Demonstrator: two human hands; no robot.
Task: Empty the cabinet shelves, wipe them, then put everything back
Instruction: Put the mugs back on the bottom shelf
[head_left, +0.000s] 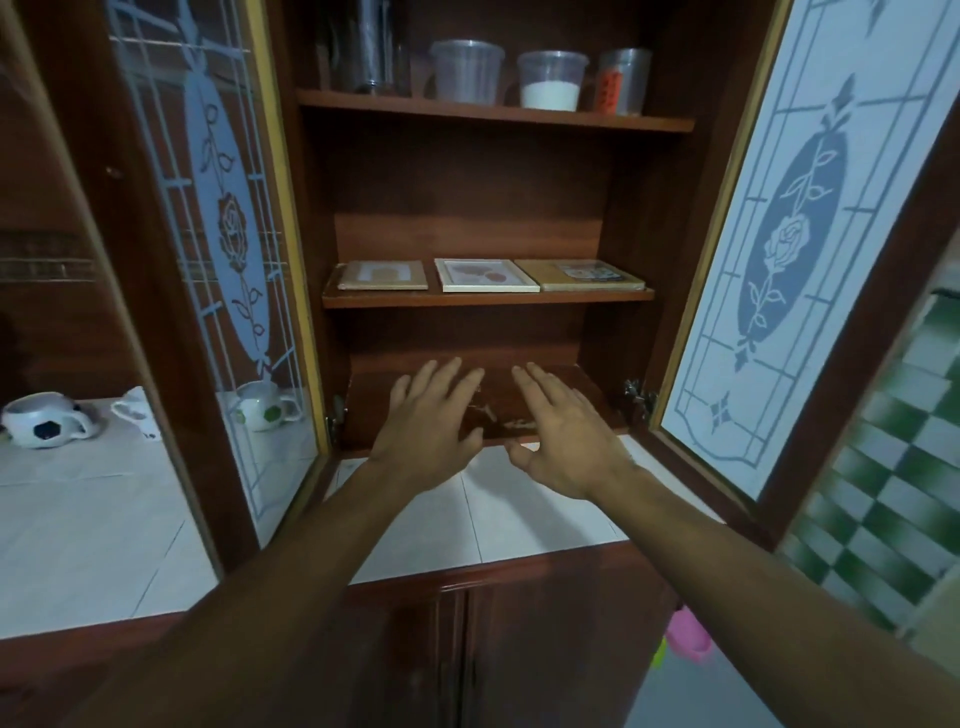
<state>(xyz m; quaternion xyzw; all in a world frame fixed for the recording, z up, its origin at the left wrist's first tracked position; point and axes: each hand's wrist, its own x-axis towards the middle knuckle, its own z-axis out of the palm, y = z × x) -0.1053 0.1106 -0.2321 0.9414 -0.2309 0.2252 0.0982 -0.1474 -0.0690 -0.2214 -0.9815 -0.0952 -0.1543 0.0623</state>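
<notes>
Both cabinet doors stood wide open, the left door (228, 249) and the right door (779, 270), each with frosted rose glass. My left hand (434, 415) and right hand (563, 431) were stretched forward side by side at the near edge of the bottom shelf (498, 415), fingers spread and palms down, gripping nothing. I cannot tell whether the palms touched the wood. The bottom shelf surface showed worn, pale patches between my 2 hands and carried no items that I could see.

The middle shelf (488, 299), directly above and beyond my fingertips, held 3 flat picture frames in a row: the left frame (383, 275), the centre frame (485, 275) and the right frame (579, 274).

The top shelf (493, 111), farther up, held a dark tall jar (369, 47), an empty clear tub (466, 70), a tub of white powder (551, 80) and a cup with a red label (623, 80).

On the tiled counter (104, 509) to the left sat 3 mugs (44, 418).
</notes>
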